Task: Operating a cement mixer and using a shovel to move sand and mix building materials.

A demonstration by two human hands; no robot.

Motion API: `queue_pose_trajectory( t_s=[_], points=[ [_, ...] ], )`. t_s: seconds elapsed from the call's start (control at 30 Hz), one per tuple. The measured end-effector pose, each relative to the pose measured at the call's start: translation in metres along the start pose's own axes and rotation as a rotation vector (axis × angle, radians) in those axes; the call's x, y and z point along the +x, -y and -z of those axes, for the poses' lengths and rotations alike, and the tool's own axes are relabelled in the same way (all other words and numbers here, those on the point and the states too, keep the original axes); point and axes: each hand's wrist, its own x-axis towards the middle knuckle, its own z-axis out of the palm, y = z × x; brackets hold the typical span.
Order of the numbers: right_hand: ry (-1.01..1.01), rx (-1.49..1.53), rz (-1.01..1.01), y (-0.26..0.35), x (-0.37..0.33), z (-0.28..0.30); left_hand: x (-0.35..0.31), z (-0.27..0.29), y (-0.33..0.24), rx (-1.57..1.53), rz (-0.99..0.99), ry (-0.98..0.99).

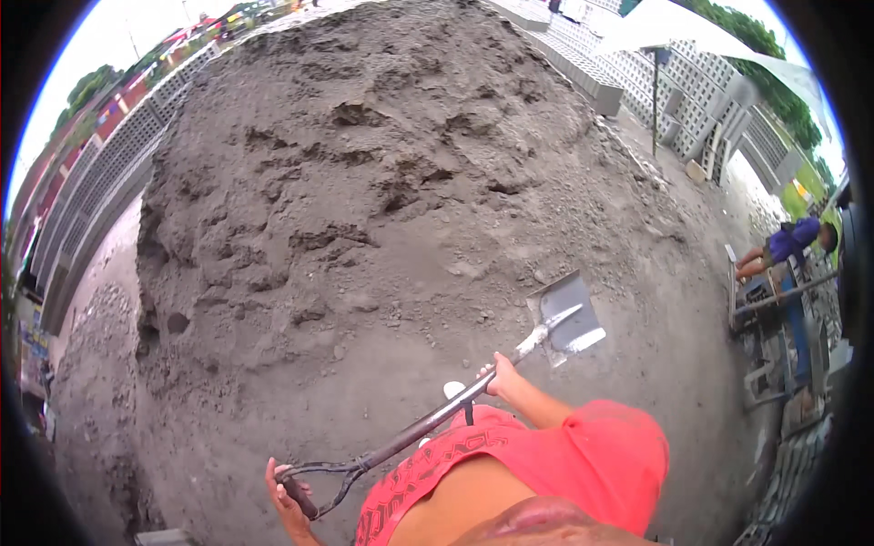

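Note:
A shovel (414,430) slants across the front of my body, from lower left to upper right. My left hand (289,496) is at the grip of its Y-shaped handle, with the fingers partly around it. Farther up, my right hand (499,376) is closed around the shaft near the blade. The square metal blade (575,314) lies at or just above the grey ground, and no load shows on it. Beyond it rises a large heap of grey sand (364,182) with a rough, broken face.
Stacked hollow concrete blocks (692,96) stand at the far right, near a pole (655,105) and a white sheet (669,27). More blocks (109,173) line the left. At the right edge, a person in a purple top (792,238) bends by a metal frame (774,300).

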Motion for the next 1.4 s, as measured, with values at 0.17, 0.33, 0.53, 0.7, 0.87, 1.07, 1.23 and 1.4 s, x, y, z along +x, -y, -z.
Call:
queue_pose_trajectory(
  t_s=[0.17,0.33,0.53,0.7,0.87,1.07,1.23,1.4],
  points=[
    [-0.144,-0.092,0.073,0.02,0.004,-0.011,0.08,0.036,0.055,-0.031,0.289,0.098],
    [-0.249,-0.076,-0.034,0.045,0.077,-0.019,0.125,-0.081,-0.021,0.069,0.456,0.153],
    [-0.332,-0.054,0.134,0.006,0.055,-0.084,0.139,-0.147,-0.038,0.392,0.059,0.417],
    [-0.005,-0.187,0.006,-0.023,0.044,-0.101,0.146,-0.221,-0.084,0.352,0.03,0.931],
    [0.03,-0.221,-0.094,-0.036,0.09,-0.123,0.137,-0.239,-0.081,0.115,0.701,0.626],
    [0.027,-0.378,-0.17,-0.073,0.078,-0.218,0.207,-0.192,-0.067,0.22,0.231,1.035],
    [0.448,-0.281,-0.179,-0.084,0.045,-0.329,0.251,-0.204,-0.108,0.411,-0.29,0.916],
    [0.954,-0.443,-0.175,-0.087,-0.035,-0.397,0.33,-0.226,-0.119,0.916,-0.838,0.766]
  ],
)
